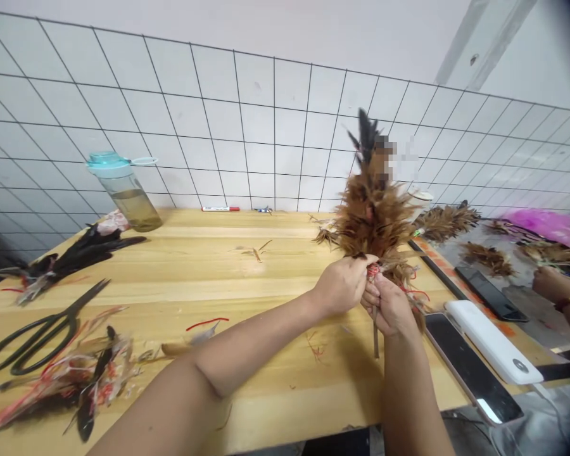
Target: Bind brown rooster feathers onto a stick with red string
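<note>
nearest the person, the bare end of a slim stick (pixel 376 345) pokes down below the hands; it looks wooden, so it is likely stiff and light, and it seems the surest place to take hold. just above, the right hand (pixel 390 305) is clamped around the stick with its fingers curled, under the red binding thread (pixel 373 272). the left hand (pixel 342 285) is closed at the binding from the other side, its fingers at the base of the plumes; exactly what they pinch is hidden. the feather duster (pixel 373 212) stands nearly upright over the right part of the wooden table (pixel 209 247). its brown feathers are probably soft, springy and almost weightless, easily bent or pulled loose if squeezed. at the top, the black tip feathers (pixel 365 136) look longer and stiffer, with shafts that could crease, a poor spot to grasp. beyond them runs a black wire grid (pixel 274 126).
</note>
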The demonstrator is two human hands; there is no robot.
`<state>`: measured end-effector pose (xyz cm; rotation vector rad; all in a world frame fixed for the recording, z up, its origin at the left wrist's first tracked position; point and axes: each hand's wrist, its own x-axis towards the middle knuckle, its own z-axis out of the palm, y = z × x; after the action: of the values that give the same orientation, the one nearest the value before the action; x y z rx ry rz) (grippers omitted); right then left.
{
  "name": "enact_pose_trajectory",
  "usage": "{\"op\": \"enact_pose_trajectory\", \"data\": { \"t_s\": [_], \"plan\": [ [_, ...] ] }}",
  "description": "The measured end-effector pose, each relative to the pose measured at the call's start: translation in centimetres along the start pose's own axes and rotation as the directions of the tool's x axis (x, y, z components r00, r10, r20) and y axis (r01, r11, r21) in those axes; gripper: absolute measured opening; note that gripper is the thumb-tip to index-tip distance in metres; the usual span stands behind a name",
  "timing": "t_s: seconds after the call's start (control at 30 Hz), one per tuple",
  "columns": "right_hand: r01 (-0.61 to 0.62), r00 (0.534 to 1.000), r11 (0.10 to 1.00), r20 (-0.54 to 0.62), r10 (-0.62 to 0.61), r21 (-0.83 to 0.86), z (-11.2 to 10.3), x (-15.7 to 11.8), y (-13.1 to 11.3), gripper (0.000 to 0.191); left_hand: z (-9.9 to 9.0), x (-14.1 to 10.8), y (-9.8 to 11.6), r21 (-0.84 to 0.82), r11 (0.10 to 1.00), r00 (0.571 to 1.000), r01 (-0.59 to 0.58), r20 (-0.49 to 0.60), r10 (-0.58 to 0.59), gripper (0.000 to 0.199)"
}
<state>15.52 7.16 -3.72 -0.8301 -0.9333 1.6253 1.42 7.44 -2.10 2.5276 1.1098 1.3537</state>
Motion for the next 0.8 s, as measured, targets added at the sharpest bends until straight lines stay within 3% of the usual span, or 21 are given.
{"op": "enact_pose_trajectory", "data": {
  "t_s": [0.2,0.37,0.43,0.53,0.6,0.67,0.73,0.8],
  "plan": [
    [-0.024,0.999,0.995,-0.039,0.021,-0.097,-0.1,-0.7,-0.8,0.047,0.0,0.6,-0.4,-0.037,0.995,0.996,-0.091,0.001,0.091,0.030],
    [0.042,0.991,0.998,-0.126,-0.036,0.048,-0.8,-1.0,-1.7,0.043,-0.6,2.0,-0.9,-0.182,0.967,0.984,-0.180,-0.020,0.179,0.028],
    [0.106,0.979,0.986,-0.185,-0.082,0.126,-1.3,-1.1,-2.1,0.043,-1.1,3.1,-3.0,-0.120,0.987,0.992,-0.107,-0.077,0.098,0.025],
    [0.197,0.953,0.964,-0.264,-0.146,0.178,-2.0,-1.1,-2.7,0.044,-1.5,5.1,-8.3,0.112,0.972,0.974,0.207,-0.111,-0.195,0.025],
    [0.251,0.936,0.952,-0.293,-0.193,0.174,-2.3,-1.0,-2.8,0.043,-1.0,6.4,-12.2,0.254,0.915,0.948,0.315,-0.031,-0.318,0.027],
    [0.291,0.918,0.945,-0.322,-0.233,0.146,-2.5,-0.8,-2.6,0.044,-0.1,7.2,-15.3,0.342,0.889,0.925,0.305,0.117,-0.363,0.033],
    [0.310,0.902,0.944,-0.349,-0.255,0.113,-2.5,-0.5,-2.4,0.045,1.1,7.6,-17.4,0.367,0.881,0.879,0.299,0.253,-0.404,0.040],
    [0.307,0.900,0.947,-0.352,-0.256,0.098,-2.6,-0.2,-2.0,0.047,2.1,7.6,-18.6,0.357,0.882,0.851,0.306,0.312,-0.422,0.036]
  ]
}}
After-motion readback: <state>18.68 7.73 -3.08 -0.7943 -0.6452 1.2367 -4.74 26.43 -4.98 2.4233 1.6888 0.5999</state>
